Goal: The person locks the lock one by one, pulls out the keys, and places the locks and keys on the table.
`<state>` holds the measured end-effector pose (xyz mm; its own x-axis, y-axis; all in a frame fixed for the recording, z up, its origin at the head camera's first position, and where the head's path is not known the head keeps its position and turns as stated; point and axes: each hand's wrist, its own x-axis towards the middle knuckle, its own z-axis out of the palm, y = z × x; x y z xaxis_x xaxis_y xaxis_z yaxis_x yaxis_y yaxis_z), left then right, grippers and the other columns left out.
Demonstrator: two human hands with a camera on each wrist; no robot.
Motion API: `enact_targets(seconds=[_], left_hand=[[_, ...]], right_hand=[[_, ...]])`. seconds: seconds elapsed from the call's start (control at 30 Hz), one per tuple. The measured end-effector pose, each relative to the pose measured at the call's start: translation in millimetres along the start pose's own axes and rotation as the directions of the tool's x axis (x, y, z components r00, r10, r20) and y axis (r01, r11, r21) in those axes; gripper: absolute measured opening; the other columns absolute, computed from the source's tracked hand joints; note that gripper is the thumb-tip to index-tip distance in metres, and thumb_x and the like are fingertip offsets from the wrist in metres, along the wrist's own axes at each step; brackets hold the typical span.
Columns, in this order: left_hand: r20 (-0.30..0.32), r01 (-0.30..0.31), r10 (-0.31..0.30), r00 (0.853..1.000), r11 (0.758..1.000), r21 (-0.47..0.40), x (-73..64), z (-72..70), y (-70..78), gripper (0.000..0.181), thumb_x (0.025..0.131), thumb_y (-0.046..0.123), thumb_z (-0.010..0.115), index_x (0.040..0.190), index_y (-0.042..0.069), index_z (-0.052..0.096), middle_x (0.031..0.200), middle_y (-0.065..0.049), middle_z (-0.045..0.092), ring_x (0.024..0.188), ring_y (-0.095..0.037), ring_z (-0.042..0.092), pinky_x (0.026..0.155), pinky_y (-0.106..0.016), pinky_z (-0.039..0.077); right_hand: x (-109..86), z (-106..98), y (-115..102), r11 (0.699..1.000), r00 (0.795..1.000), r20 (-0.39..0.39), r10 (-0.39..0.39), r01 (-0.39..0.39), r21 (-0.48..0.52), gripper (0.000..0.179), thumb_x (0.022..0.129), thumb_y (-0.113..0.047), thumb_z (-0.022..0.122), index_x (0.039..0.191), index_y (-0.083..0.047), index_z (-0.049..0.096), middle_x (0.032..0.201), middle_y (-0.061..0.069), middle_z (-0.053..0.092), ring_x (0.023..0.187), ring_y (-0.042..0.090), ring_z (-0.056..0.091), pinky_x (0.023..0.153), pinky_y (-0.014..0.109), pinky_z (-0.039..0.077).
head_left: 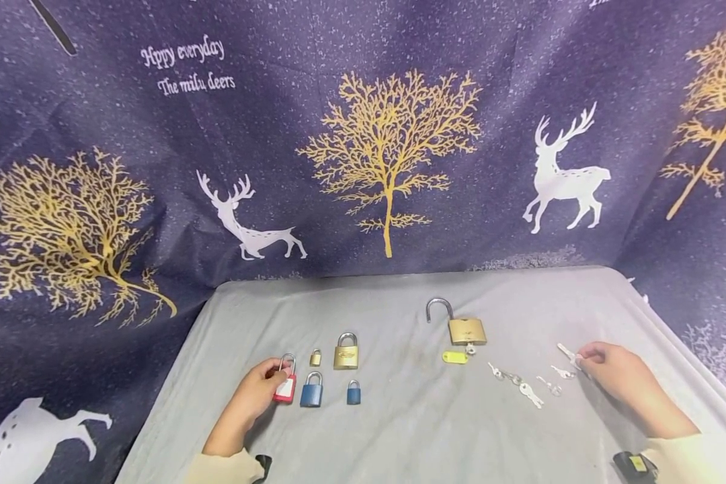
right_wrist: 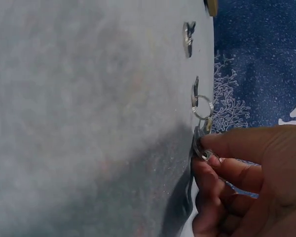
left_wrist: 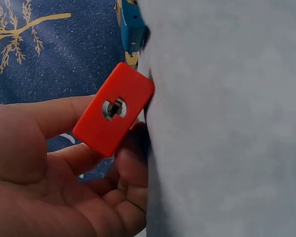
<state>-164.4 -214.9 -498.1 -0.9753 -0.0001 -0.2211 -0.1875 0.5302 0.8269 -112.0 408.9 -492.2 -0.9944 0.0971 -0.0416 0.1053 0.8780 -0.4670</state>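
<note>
In the head view, my left hand holds a red padlock with a white label by its side. The left wrist view shows the red padlock's underside and its keyhole, between thumb and fingers. Over on the right, my right hand pinches a silver key low over the grey cloth. Close up in the right wrist view, thumb and fingertips meet on the key, and most of its blade is hard to make out. Another key lies just beside those fingers.
Near the left hand stand a blue padlock, a smaller blue one, a tiny brass padlock and a larger brass padlock. An unlocked brass padlock has a yellow tag. Keys lie right of centre.
</note>
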Motion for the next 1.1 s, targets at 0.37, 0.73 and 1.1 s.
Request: enact_targets(seconds=[0.37, 0.73, 1.1], left_hand=[[-0.049, -0.084, 0.098, 0.994, 0.971, 0.226, 0.2, -1.3, -0.4, 0.021, 0.097, 0.01, 0.061, 0.112, -0.003, 0.068, 0.092, -0.009, 0.063, 0.085, -0.018, 0.054, 0.075, -0.031, 0.045], [-0.053, -0.088, 0.109, 0.993, 0.951, 0.296, -0.8, -2.6, -0.3, 0.025, 0.097, 0.011, 0.06, 0.116, -0.004, 0.066, 0.097, -0.013, 0.066, 0.088, -0.022, 0.058, 0.078, -0.037, 0.048], [-0.101, -0.096, 0.143, 0.985, 0.923, 0.372, -2.3, -1.5, -0.3, 0.026, 0.096, 0.011, 0.059, 0.114, -0.005, 0.067, 0.094, -0.016, 0.062, 0.086, -0.025, 0.057, 0.077, -0.04, 0.049]], right_hand=[[8.9, 3, -11, 0.996, 0.997, -0.039, -0.069, 0.067, -0.053, 0.021, 0.094, -0.023, 0.066, 0.094, -0.002, 0.07, 0.087, 0.017, 0.074, 0.08, 0.036, 0.068, 0.075, 0.055, 0.052], [20.7, 19, -71, 0.99, 0.988, -0.067, -0.136, 0.137, 0.013, 0.026, 0.099, -0.022, 0.061, 0.107, 0.002, 0.067, 0.095, 0.022, 0.07, 0.088, 0.039, 0.067, 0.081, 0.06, 0.052], [36.8, 42, -126, 0.978, 0.978, -0.035, -0.205, 0.206, 0.042, 0.033, 0.095, -0.02, 0.065, 0.117, 0.006, 0.063, 0.104, 0.024, 0.067, 0.091, 0.038, 0.069, 0.086, 0.059, 0.054]])
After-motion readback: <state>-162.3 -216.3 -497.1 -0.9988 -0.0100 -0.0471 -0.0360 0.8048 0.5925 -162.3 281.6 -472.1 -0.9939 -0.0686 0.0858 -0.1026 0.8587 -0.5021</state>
